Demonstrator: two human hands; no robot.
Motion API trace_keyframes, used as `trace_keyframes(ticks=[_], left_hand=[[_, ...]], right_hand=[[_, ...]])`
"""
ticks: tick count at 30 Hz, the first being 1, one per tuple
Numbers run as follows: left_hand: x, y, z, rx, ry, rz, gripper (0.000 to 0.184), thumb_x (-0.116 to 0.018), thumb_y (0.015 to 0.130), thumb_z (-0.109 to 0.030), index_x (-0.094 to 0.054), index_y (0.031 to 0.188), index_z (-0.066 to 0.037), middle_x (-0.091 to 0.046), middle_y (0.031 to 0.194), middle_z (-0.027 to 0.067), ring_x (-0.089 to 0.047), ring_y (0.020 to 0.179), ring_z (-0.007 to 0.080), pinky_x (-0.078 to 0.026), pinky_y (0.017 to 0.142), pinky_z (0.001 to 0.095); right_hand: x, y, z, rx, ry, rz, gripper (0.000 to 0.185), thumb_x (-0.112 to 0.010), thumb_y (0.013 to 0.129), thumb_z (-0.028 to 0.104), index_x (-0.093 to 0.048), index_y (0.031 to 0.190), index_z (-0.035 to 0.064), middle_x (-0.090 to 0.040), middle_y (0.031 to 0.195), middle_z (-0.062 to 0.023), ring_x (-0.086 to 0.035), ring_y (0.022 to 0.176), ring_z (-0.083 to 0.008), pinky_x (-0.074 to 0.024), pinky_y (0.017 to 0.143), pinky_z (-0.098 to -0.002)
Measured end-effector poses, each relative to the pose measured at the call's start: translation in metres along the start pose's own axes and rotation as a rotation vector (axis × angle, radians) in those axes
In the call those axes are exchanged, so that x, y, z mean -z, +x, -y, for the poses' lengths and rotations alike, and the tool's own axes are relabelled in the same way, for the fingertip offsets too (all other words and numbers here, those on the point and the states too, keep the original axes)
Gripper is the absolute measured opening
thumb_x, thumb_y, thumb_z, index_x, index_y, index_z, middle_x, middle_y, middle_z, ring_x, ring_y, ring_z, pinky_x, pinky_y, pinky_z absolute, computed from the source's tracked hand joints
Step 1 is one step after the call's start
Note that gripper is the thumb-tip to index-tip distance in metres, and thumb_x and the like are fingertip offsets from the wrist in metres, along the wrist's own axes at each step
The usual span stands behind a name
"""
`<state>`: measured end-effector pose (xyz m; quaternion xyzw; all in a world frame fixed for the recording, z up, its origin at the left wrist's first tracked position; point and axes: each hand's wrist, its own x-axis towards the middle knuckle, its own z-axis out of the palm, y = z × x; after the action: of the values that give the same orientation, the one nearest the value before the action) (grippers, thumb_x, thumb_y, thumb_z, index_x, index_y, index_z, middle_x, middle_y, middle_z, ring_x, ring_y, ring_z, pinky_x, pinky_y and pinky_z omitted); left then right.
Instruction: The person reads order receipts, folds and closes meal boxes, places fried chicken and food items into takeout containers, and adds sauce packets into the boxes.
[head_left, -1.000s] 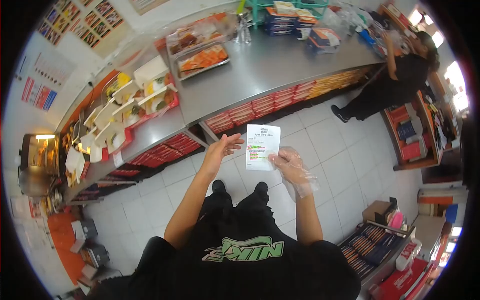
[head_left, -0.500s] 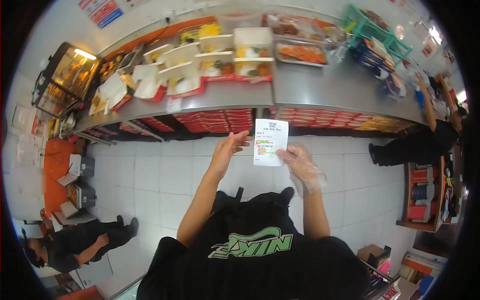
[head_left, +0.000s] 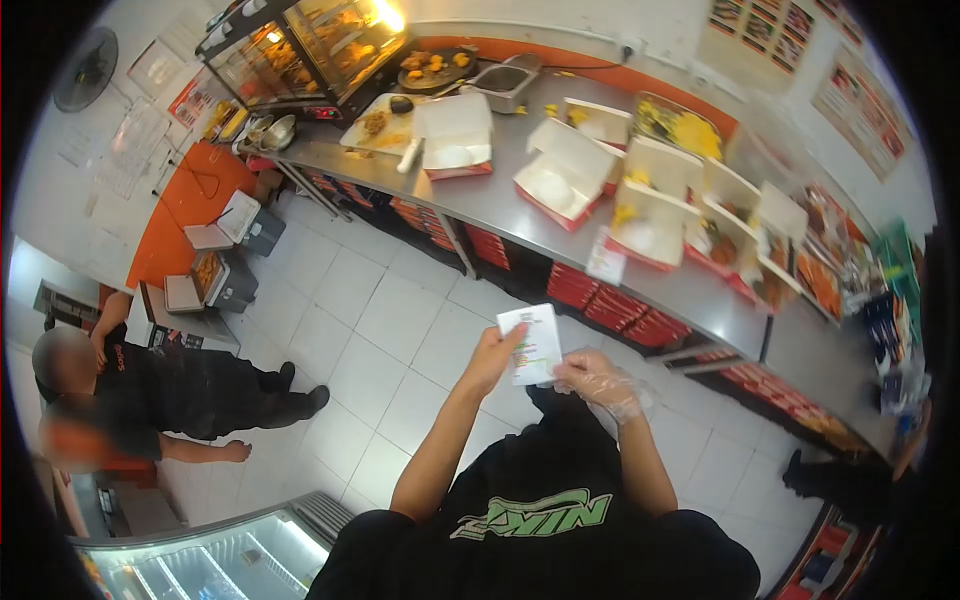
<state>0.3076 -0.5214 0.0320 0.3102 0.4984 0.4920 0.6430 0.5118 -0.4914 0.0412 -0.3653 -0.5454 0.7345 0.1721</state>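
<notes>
Grips printed paper slip [head_left: 540, 347] in both hands: pinches left edge with bare left hand [head_left: 488, 360], lower right corner with right hand [head_left: 592, 376], encased in clear plastic glove [head_left: 632, 398]. Holds slip above tiled floor [head_left: 395, 385], on near side of steel counter [head_left: 490, 205], touching neither. Note open food boxes [head_left: 562, 160] along counter, lit display cabinet [head_left: 300, 60] at far left, stacked red packaging [head_left: 622, 315] below counter. Note also co-worker [head_left: 205, 390] in black at left, well apart from slip, and lit glass case [head_left: 225, 560] at near left.
</notes>
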Motion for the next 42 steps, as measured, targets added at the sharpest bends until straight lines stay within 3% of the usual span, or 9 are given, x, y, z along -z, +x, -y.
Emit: trace_keyframes(ticks=[7,12,15,20,25,28,32,34,42], left_hand=[[0.203,0.065,-0.065,-0.132,-0.150,-0.622,0.030,-0.053,0.091,-0.022,-0.058,0.103,0.005,-0.064,0.093,0.0078,-0.062,0.081,0.0135,-0.050,0.072,0.0274],[0.287,0.071,-0.127,-0.182,-0.231,-0.873,0.028,-0.052,0.091,-0.017,-0.055,0.106,0.006,-0.062,0.099,0.0099,-0.061,0.086,0.0162,-0.049,0.076,0.0289],[0.310,0.085,-0.156,-0.217,-0.303,-0.941,0.027,-0.052,0.091,-0.017,-0.056,0.106,0.005,-0.063,0.098,0.0102,-0.062,0.086,0.0170,-0.049,0.077,0.0293],[0.382,0.139,-0.204,-0.213,-0.419,-0.886,0.024,-0.050,0.091,-0.012,-0.054,0.108,0.005,-0.060,0.106,0.0121,-0.060,0.095,0.0192,-0.048,0.083,0.0329],[0.488,0.213,-0.303,-0.277,-0.617,-0.499,0.029,-0.048,0.090,-0.010,-0.050,0.111,0.008,-0.059,0.109,0.0144,-0.059,0.099,0.0238,-0.048,0.086,0.0362],[0.534,0.250,-0.348,-0.146,-0.672,-0.280,0.029,-0.047,0.090,-0.011,-0.049,0.111,0.009,-0.059,0.110,0.0158,-0.060,0.098,0.0256,-0.049,0.086,0.0373],[0.589,0.282,-0.390,0.021,-0.624,-0.129,0.032,-0.048,0.089,-0.013,-0.049,0.114,0.007,-0.059,0.110,0.0169,-0.060,0.100,0.0258,-0.048,0.089,0.0387],[0.611,0.302,-0.404,0.074,-0.592,-0.099,0.033,-0.048,0.090,-0.014,-0.049,0.114,0.007,-0.059,0.110,0.0170,-0.061,0.099,0.0255,-0.048,0.088,0.0384],[0.646,0.338,-0.418,0.205,-0.524,-0.022,0.034,-0.047,0.090,-0.015,-0.049,0.116,0.007,-0.058,0.113,0.0171,-0.060,0.102,0.0259,-0.048,0.089,0.0374]], right_hand=[[0.035,0.227,0.029,0.102,-0.269,0.201,0.026,-0.058,0.086,0.023,-0.063,0.095,-0.0008,-0.061,0.078,-0.0026,-0.052,0.065,-0.0079,-0.0437,0.057,-0.0232],[-0.029,0.460,0.143,0.383,-0.795,0.238,0.051,-0.059,0.080,0.027,-0.049,0.123,0.0016,-0.058,0.111,-0.0183,-0.055,0.105,-0.0298,-0.0426,0.091,-0.0385],[-0.084,0.640,0.191,0.650,-1.004,-0.363,0.048,-0.053,0.079,0.030,-0.049,0.119,0.0023,-0.056,0.107,-0.0220,-0.054,0.103,-0.0346,-0.0418,0.090,-0.0426],[-0.089,0.816,0.256,0.098,-1.177,-0.529,0.039,-0.057,0.077,0.033,-0.061,0.103,0.0040,-0.063,0.097,-0.0190,-0.061,0.091,-0.0313,-0.0481,0.078,-0.0422],[-0.072,0.846,0.263,0.021,-1.243,-0.521,0.037,-0.057,0.077,0.033,-0.066,0.095,0.0018,-0.065,0.096,-0.0179,-0.063,0.089,-0.0305,-0.0490,0.077,-0.0415],[-0.036,0.871,0.275,-0.037,-1.810,0.143,0.043,-0.056,0.079,0.038,-0.063,0.099,0.0005,-0.064,0.098,-0.0173,-0.061,0.093,-0.0297,-0.0473,0.082,-0.0386],[-0.111,0.806,0.317,0.406,-0.730,-0.490,0.045,-0.061,0.077,0.036,-0.057,0.107,0.0022,-0.060,0.104,-0.0186,-0.059,0.094,-0.0312,-0.0462,0.081,-0.0382],[-0.153,0.800,0.297,0.578,-1.241,-0.944,0.038,-0.063,0.076,0.030,-0.059,0.102,0.0037,-0.061,0.098,-0.0183,-0.059,0.090,-0.0314,-0.0471,0.078,-0.0374],[-0.152,0.838,0.263,0.485,-1.148,-0.781,0.032,-0.065,0.072,0.026,-0.060,0.099,0.0089,-0.060,0.088,-0.0170,-0.058,0.076,-0.0350,-0.0470,0.067,-0.0434]])
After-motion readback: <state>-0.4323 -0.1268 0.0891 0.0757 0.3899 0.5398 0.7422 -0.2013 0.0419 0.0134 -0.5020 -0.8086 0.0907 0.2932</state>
